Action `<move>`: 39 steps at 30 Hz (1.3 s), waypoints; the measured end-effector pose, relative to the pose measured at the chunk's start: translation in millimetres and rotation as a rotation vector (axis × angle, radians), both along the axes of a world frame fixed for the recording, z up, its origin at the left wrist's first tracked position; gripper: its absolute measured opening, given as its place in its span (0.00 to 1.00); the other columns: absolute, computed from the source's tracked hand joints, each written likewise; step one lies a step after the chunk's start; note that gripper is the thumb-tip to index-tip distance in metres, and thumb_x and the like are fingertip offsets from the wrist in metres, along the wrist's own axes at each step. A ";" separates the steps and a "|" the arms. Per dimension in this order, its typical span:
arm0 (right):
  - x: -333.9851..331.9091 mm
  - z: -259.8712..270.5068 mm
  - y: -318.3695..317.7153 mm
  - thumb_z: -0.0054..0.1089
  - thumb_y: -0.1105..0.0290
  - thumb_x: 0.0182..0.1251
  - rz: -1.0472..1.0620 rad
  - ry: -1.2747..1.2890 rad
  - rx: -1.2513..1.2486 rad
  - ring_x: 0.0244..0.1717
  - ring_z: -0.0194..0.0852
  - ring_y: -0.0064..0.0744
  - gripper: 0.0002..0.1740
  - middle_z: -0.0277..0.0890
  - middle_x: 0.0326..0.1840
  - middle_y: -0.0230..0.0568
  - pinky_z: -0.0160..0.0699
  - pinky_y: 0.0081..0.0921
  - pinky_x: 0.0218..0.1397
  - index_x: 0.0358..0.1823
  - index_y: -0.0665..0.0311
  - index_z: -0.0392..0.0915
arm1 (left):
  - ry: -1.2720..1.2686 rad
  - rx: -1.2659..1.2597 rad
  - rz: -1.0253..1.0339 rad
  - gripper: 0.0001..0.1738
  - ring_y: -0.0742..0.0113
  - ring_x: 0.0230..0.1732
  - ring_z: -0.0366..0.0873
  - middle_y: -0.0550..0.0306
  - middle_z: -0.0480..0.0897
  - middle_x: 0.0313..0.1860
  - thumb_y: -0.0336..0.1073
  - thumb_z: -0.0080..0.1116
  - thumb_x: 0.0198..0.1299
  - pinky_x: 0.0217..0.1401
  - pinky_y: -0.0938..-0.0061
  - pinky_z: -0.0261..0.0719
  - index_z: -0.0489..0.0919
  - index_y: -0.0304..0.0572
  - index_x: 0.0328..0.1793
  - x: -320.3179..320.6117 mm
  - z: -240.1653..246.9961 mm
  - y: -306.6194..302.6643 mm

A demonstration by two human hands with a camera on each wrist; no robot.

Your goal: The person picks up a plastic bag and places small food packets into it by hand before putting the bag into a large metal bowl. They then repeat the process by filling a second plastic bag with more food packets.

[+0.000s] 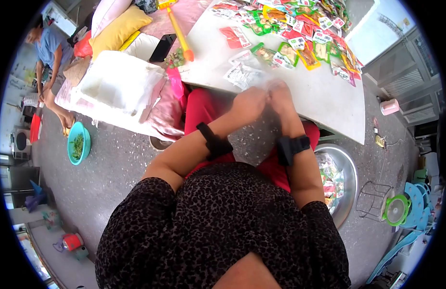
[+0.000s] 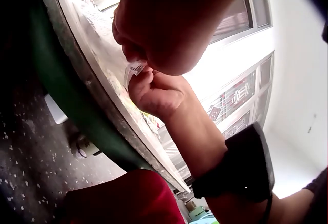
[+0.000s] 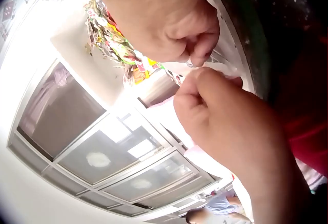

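I sit at a white table (image 1: 324,96) with both hands together at its near edge. My left hand (image 1: 249,103) and right hand (image 1: 281,95) pinch a thin clear plastic packet (image 1: 268,85) between their curled fingers. In the left wrist view the left hand (image 2: 164,24) fills the top and the right hand (image 2: 156,93) sits below it, with a white printed corner of the packet (image 2: 136,68) nipped between them. The right wrist view shows the right hand (image 3: 169,24) above, the left hand (image 3: 230,126) below, and clear film (image 3: 223,62) between the fingertips.
A heap of colourful snack packets (image 1: 300,29) covers the table's far side. A metal basin (image 1: 348,168) with packets stands on the floor at my right. Stacked white bags (image 1: 117,79), an orange stick (image 1: 179,33), a teal bowl (image 1: 78,142) and another person (image 1: 47,48) are at the left.
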State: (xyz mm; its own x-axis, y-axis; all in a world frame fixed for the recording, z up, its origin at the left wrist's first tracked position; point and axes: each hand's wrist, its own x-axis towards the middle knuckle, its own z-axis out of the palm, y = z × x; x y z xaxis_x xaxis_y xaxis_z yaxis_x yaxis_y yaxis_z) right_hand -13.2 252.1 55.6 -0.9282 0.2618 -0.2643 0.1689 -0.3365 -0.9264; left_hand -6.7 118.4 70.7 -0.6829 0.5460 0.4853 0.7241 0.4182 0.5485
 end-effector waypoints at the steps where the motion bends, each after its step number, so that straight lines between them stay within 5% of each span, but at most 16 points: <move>1: 1.8 7.1 -4.4 0.39 0.79 0.52 -0.037 -0.004 0.027 0.09 0.58 0.22 0.05 0.63 0.13 0.37 0.55 0.16 0.08 0.27 0.66 0.66 | -0.008 0.030 0.000 0.04 0.50 0.29 0.70 0.49 0.71 0.25 0.32 0.45 0.48 0.30 0.62 0.68 0.70 0.42 0.29 0.6 1.1 1.0; 8: -2.1 -24.7 -11.1 0.38 0.81 0.54 -0.031 0.154 0.024 0.22 0.65 0.23 0.06 0.65 0.19 0.37 0.63 0.18 0.19 0.29 0.68 0.67 | -0.050 -0.002 0.009 0.04 0.50 0.30 0.70 0.49 0.70 0.25 0.32 0.46 0.48 0.30 0.61 0.67 0.69 0.42 0.30 2.2 -3.1 1.8; 10: 7.5 5.1 -16.6 0.43 0.78 0.55 0.131 0.233 0.129 0.26 0.65 0.24 0.03 0.66 0.22 0.36 0.65 0.20 0.23 0.29 0.67 0.67 | -0.043 0.001 -0.015 0.04 0.50 0.30 0.70 0.49 0.70 0.25 0.32 0.46 0.48 0.30 0.62 0.67 0.69 0.42 0.30 2.3 -4.2 0.5; 15: -5.7 -2.4 2.2 0.48 0.75 0.54 0.311 0.007 -0.137 0.29 0.67 0.27 0.05 0.67 0.27 0.37 0.68 0.22 0.27 0.33 0.67 0.68 | -0.057 0.047 -0.097 0.04 0.50 0.32 0.70 0.48 0.71 0.28 0.32 0.46 0.48 0.31 0.62 0.68 0.69 0.42 0.30 3.2 -1.7 0.0; 18: -0.9 -0.4 -1.4 0.47 0.73 0.55 0.339 0.147 0.296 0.30 0.69 0.28 0.06 0.68 0.28 0.37 0.69 0.22 0.29 0.34 0.65 0.69 | -0.019 0.074 -0.105 0.05 0.50 0.34 0.70 0.47 0.72 0.29 0.33 0.46 0.49 0.33 0.62 0.68 0.70 0.42 0.30 1.3 -7.8 -0.7; 19: -15.8 -34.9 5.1 0.46 0.73 0.55 0.380 0.577 0.794 0.30 0.69 0.29 0.06 0.68 0.29 0.36 0.70 0.22 0.30 0.34 0.65 0.69 | 0.009 0.055 -0.088 0.06 0.51 0.34 0.70 0.48 0.72 0.30 0.34 0.48 0.48 0.34 0.63 0.68 0.71 0.42 0.31 -0.2 -15.2 -2.2; 21: -21.4 -45.8 13.9 0.45 0.71 0.56 0.419 0.725 0.752 0.29 0.69 0.29 0.07 0.69 0.30 0.37 0.71 0.22 0.32 0.34 0.65 0.69 | 0.063 0.066 -0.078 0.09 0.52 0.34 0.70 0.49 0.73 0.31 0.36 0.50 0.47 0.36 0.65 0.69 0.72 0.41 0.34 -5.1 -11.5 -1.2; 22: -9.2 -26.4 2.2 0.45 0.70 0.56 0.401 0.462 0.181 0.30 0.70 0.30 0.07 0.69 0.31 0.37 0.71 0.23 0.33 0.35 0.65 0.69 | 0.081 0.082 -0.062 0.11 0.52 0.35 0.70 0.50 0.74 0.32 0.37 0.52 0.47 0.37 0.66 0.69 0.73 0.41 0.36 -6.1 -4.5 -5.3; 26: 6.6 0.4 7.6 0.46 0.69 0.57 0.497 0.280 0.443 0.32 0.71 0.30 0.09 0.70 0.33 0.38 0.72 0.24 0.33 0.37 0.64 0.68 | 0.288 0.102 0.052 0.20 0.52 0.47 0.67 0.48 0.71 0.44 0.43 0.52 0.46 0.49 0.63 0.62 0.71 0.41 0.44 -35.7 2.5 -10.7; 29: 29.3 26.0 31.2 0.50 0.66 0.55 0.465 -0.068 0.021 0.32 0.72 0.30 0.11 0.71 0.32 0.37 0.72 0.24 0.32 0.38 0.63 0.67 | 0.261 -0.198 0.101 0.24 0.53 0.54 0.62 0.49 0.68 0.49 0.48 0.51 0.46 0.56 0.59 0.53 0.70 0.42 0.47 -48.8 -2.5 -12.6; 32: 24.4 11.5 102.1 0.52 0.68 0.53 0.218 -0.020 0.129 0.27 0.72 0.28 0.12 0.71 0.27 0.35 0.71 0.22 0.27 0.38 0.61 0.68 | 0.234 -0.415 0.075 0.28 0.56 0.58 0.58 0.51 0.66 0.53 0.53 0.51 0.44 0.61 0.56 0.44 0.70 0.43 0.49 -55.4 -20.0 -17.6; 34: 20.8 17.6 148.5 0.50 0.71 0.51 -0.033 0.062 0.302 0.24 0.70 0.23 0.10 0.71 0.27 0.34 0.67 0.21 0.23 0.37 0.61 0.69 | 0.302 -0.413 0.077 0.29 0.56 0.58 0.58 0.51 0.66 0.53 0.54 0.52 0.43 0.61 0.57 0.45 0.70 0.44 0.49 -56.1 -26.1 -17.6; 35: 13.3 0.2 184.8 0.50 0.70 0.50 -0.141 0.107 0.422 0.27 0.72 0.31 0.11 0.72 0.28 0.39 0.70 0.26 0.27 0.37 0.63 0.68 | 0.308 -0.401 0.085 0.29 0.57 0.58 0.58 0.51 0.66 0.53 0.54 0.53 0.43 0.61 0.56 0.44 0.71 0.44 0.48 -56.2 -27.8 -16.4; 36: -6.5 -31.8 226.7 0.47 0.73 0.49 -0.350 0.069 1.141 0.32 0.72 0.42 0.13 0.73 0.32 0.45 0.71 0.31 0.35 0.39 0.64 0.68 | 0.277 -0.420 0.085 0.29 0.57 0.59 0.57 0.51 0.65 0.54 0.53 0.52 0.43 0.61 0.56 0.43 0.70 0.44 0.49 -55.4 -27.6 -15.1; 37: -6.8 -17.7 238.3 0.45 0.75 0.47 -0.425 0.045 1.477 0.40 0.69 0.47 0.15 0.72 0.36 0.49 0.67 0.33 0.44 0.40 0.64 0.68 | 0.249 -0.437 0.087 0.29 0.57 0.60 0.55 0.51 0.64 0.55 0.53 0.52 0.44 0.62 0.56 0.42 0.70 0.44 0.50 -55.6 -25.0 -13.6; 39: -11.5 -14.0 260.1 0.45 0.73 0.48 -0.493 -0.176 1.564 0.49 0.63 0.44 0.16 0.65 0.48 0.45 0.64 0.39 0.46 0.43 0.59 0.68 | 0.217 -0.450 0.088 0.30 0.57 0.60 0.54 0.51 0.63 0.56 0.52 0.53 0.43 0.62 0.56 0.41 0.69 0.44 0.51 -56.1 -22.8 -12.4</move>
State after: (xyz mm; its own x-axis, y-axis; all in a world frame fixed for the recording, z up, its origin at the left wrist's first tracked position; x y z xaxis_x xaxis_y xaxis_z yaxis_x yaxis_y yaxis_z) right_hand -24.7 512.1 41.7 -0.6690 0.6013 0.4369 0.4686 0.7975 -0.3801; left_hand -62.8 106.0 47.9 -0.6452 0.6785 0.3513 0.7528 0.6431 0.1404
